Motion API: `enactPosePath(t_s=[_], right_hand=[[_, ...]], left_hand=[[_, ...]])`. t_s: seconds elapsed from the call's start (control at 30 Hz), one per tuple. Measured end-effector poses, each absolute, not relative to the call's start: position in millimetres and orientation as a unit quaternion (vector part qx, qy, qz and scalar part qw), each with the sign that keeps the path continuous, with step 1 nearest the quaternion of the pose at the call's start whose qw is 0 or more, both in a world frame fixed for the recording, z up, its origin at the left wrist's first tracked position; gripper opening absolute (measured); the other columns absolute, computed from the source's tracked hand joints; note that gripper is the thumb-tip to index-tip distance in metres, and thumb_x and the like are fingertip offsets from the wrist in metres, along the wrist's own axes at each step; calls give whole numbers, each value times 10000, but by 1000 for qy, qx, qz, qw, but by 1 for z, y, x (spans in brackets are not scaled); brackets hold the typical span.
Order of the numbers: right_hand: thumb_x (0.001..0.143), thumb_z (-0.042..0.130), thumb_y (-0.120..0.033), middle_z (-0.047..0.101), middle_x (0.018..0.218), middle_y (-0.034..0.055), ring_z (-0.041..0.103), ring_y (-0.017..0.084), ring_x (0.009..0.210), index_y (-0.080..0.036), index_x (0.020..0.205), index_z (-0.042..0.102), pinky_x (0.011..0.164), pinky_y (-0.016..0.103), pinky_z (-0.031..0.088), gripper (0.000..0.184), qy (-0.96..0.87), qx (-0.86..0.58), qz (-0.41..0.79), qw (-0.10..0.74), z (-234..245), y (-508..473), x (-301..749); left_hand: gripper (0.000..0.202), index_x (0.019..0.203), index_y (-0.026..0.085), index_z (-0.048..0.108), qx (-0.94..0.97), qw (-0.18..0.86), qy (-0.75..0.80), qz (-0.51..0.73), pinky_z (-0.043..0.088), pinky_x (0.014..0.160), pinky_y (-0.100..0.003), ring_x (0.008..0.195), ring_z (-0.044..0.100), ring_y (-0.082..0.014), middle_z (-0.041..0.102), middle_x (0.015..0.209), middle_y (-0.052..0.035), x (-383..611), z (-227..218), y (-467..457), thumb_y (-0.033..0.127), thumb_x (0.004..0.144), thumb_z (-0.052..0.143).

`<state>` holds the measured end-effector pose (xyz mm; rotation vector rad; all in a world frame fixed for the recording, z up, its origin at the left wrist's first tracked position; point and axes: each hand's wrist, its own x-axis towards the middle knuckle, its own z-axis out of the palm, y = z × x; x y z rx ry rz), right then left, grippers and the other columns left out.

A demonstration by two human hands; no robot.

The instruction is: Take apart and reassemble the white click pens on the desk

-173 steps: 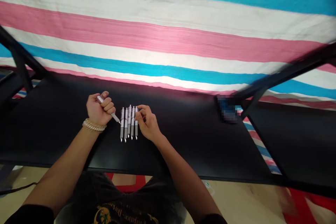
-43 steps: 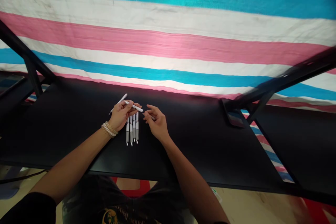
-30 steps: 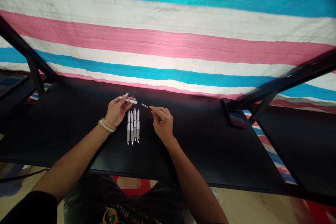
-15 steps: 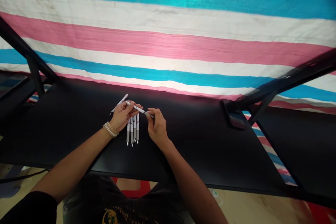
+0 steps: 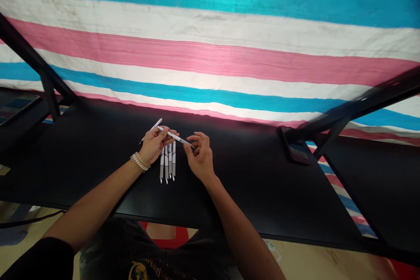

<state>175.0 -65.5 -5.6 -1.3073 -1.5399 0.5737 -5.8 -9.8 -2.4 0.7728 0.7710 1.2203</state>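
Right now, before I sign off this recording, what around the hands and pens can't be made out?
All in the head view:
Upper ends of the four pens in the row: hidden by the left hand.
Whether the right hand touches the tip of the held pen: too small to tell.
Marks on the pens: too small to read.

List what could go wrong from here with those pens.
The held pen could slip: the left hand has it near one end, and whether the right hand grips the other end firmly is hard to tell.

The row of four pens might get knocked askew, as the left fingers hang over their upper ends.

The slanted pen beyond the left hand could be nudged, lying so close to it.
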Motion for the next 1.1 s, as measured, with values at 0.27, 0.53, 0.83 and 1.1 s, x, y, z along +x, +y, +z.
enactPosePath(t_s=[0.27,0.53,0.83,1.1], right_hand=[[987,513,-367,671,790,-7,607,138,603,-215,1211,432,577,259,480,282,-642,-524,293,476,-7,-65,174],[1029,419,-352,607,724,-40,536,108,520,-218,1138,443,534,238,431,174,-647,-505,332,465,-8,-66,173],[992,509,-403,646,865,11,619,153,744,-210,1207,439,655,282,493,297,-630,-493,333,499,-3,-63,171],[991,515,-408,648,773,-2,621,157,684,-205,1175,477,632,285,477,276,-633,-510,330,480,-4,-63,171]], left_hand=[[344,930,134,624,347,683,348,541,588,894,-401,969,747,-256,757,964,-115,-6,1,-10,402,801,796],[335,943,134,631,361,686,341,531,577,869,-366,950,737,-234,743,962,-109,-6,4,-11,415,825,770],[359,815,206,524,186,768,245,561,364,427,-218,383,339,-71,336,507,89,-34,29,0,551,906,564],[265,776,205,502,137,760,250,584,99,366,-211,343,159,-57,173,480,110,-62,36,12,445,886,524]])
